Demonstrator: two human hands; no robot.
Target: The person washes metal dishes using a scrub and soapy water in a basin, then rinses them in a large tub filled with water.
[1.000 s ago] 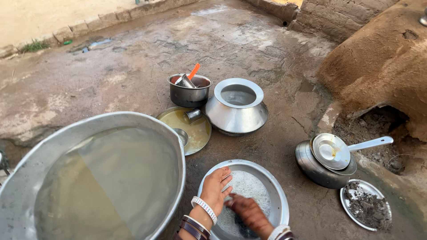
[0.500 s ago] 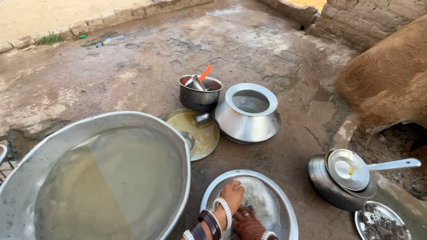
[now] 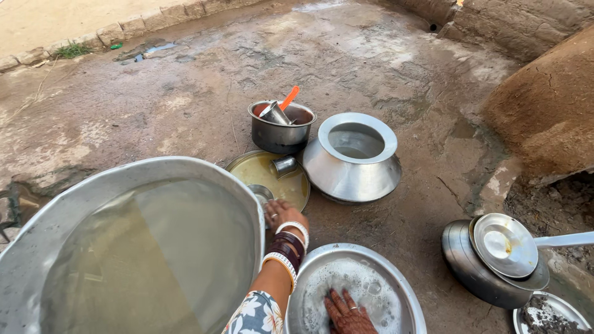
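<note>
At the bottom centre of the frame I see my right hand point(image 3: 346, 312) spread flat inside the soapy steel plate point(image 3: 405, 291). My left hand point(image 3: 281, 213) reaches up-frame to the brass dish point(image 3: 294, 185), its grip hidden. I judge the plate light, stiff and slippery; its rim is the hold.

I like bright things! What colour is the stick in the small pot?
Orange handle, head view.

Under the right hand point(image 3: 348, 314) lies a shiny metal plate point(image 3: 402, 289), its face dulled by white suds. Beside the left hand point(image 3: 281, 214), a glossy steel dish point(image 3: 296, 189) holds cloudy yellowish liquid. Beyond both hands, the polished metal pot point(image 3: 352, 164) stands on rough, damp, matt earthen ground point(image 3: 154, 105).
</note>
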